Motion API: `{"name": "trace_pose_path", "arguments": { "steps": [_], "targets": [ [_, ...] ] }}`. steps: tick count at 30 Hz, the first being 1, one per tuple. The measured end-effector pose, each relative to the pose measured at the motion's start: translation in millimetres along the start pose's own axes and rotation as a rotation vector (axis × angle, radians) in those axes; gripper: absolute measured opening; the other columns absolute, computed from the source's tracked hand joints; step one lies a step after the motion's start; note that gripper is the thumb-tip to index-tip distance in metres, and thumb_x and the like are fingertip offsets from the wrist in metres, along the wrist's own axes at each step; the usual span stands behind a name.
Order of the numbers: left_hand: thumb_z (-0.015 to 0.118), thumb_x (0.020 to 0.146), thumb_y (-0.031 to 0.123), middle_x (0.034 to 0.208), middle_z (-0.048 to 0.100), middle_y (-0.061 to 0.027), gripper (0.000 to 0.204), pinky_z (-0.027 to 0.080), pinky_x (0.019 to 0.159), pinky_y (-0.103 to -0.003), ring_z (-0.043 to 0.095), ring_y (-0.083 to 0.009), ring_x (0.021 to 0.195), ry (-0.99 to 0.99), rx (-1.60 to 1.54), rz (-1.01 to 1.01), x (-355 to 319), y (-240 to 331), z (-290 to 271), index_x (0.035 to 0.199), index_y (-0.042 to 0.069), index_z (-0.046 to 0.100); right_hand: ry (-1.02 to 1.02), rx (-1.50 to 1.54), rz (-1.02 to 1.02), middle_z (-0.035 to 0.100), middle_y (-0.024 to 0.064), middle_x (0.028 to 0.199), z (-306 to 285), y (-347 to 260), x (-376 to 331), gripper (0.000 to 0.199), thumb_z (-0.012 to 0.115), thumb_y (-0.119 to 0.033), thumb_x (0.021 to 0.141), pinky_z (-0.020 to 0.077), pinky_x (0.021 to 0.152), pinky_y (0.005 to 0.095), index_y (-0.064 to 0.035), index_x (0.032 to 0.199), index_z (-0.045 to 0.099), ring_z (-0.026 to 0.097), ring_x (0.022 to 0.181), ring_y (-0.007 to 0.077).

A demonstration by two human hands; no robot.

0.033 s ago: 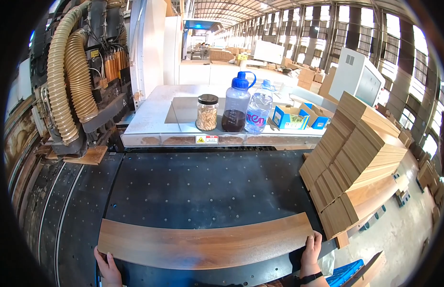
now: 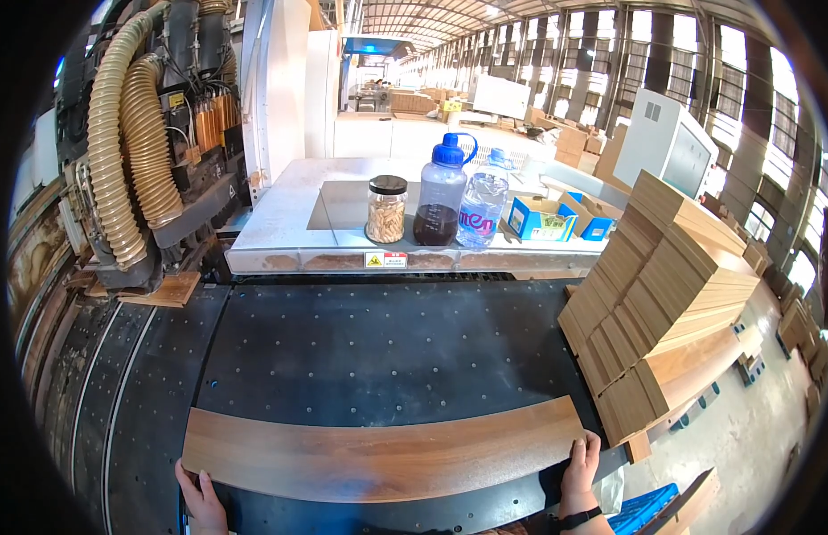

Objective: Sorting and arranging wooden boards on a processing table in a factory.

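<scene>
Board, long, brown and wood-grained, is lying crosswise over the near part of the black table, its far edge bowing in the fisheye view; whether it is resting on the surface or being held just above it, I cannot tell. The left hand is pinching its near left corner, thumb on the near side and fingers along the end. The right hand is pinching the right end, thumb and fingers closing about the corner; a dark band is circling that wrist. Fingertips beneath the wood are hiding from sight.

Just right of the board, a tall stack of panels is standing at the table's edge. Beyond the table, a jar with a black lid, a jug holding dark liquid, a clear bottle and a blue-and-yellow box are standing in a row on a white ledge. Ribbed hoses are hanging at the far left.
</scene>
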State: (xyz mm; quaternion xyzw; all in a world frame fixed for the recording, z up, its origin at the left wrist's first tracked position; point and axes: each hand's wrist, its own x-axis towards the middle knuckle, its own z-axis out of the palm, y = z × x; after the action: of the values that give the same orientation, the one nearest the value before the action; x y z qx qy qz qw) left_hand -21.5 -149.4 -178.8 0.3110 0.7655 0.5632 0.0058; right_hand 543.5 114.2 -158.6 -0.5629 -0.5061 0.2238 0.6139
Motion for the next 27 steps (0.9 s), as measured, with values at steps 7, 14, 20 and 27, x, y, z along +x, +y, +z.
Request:
{"name": "trace_pose_path", "arguments": {
  "steps": [7, 14, 20, 27],
  "targets": [
    [0.039, 0.093, 0.002, 0.130, 0.043, -0.0163, 0.044, 0.031, 0.101, -0.032, 0.042, -0.0232, 0.120, -0.008, -0.023, 0.010, 0.4, -2.3, 0.0, 0.136, -0.001, 0.026, -0.032, 0.012, 0.061, 0.049, -0.0007, 0.076, -1.0, -6.9, -1.0, 0.020, 0.047, -0.016, 0.090, 0.0358, 0.059, 0.0204, -0.0014, 0.103, 0.050, 0.042, 0.065, 0.0057],
    [0.039, 0.094, 0.003, 0.130, 0.043, -0.0165, 0.044, 0.031, 0.101, -0.032, 0.042, -0.0233, 0.120, -0.013, -0.033, 0.006, 1.0, 1.1, -0.2, 0.135, -0.001, 0.026, -0.029, 0.034, 0.064, 0.048, -0.0017, 0.073, -1.5, -4.7, -0.7, 0.018, 0.047, -0.015, 0.091, 0.0354, 0.058, 0.0199, -0.0015, 0.103, 0.049, 0.041, 0.062, 0.0057],
    [0.039, 0.094, 0.004, 0.129, 0.044, -0.0165, 0.043, 0.031, 0.101, -0.032, 0.043, -0.0237, 0.119, -0.003, -0.016, 0.005, 0.7, 5.2, 1.9, 0.135, -0.001, 0.027, -0.039, 0.083, 0.085, 0.048, -0.0018, 0.073, -1.6, -1.3, -0.4, 0.018, 0.047, -0.014, 0.091, 0.0354, 0.058, 0.0198, -0.0015, 0.104, 0.049, 0.041, 0.062, 0.0055],
    [0.040, 0.094, 0.004, 0.127, 0.046, -0.0170, 0.043, 0.032, 0.100, -0.033, 0.044, -0.0241, 0.117, 0.010, 0.023, -0.013, -0.3, 8.6, 2.2, 0.135, -0.001, 0.028, -0.047, 0.063, 0.076, 0.048, -0.0014, 0.074, -1.9, -3.2, -0.5, 0.018, 0.047, -0.014, 0.091, 0.0354, 0.058, 0.0200, -0.0014, 0.104, 0.049, 0.041, 0.063, 0.0057]
  ]
}}
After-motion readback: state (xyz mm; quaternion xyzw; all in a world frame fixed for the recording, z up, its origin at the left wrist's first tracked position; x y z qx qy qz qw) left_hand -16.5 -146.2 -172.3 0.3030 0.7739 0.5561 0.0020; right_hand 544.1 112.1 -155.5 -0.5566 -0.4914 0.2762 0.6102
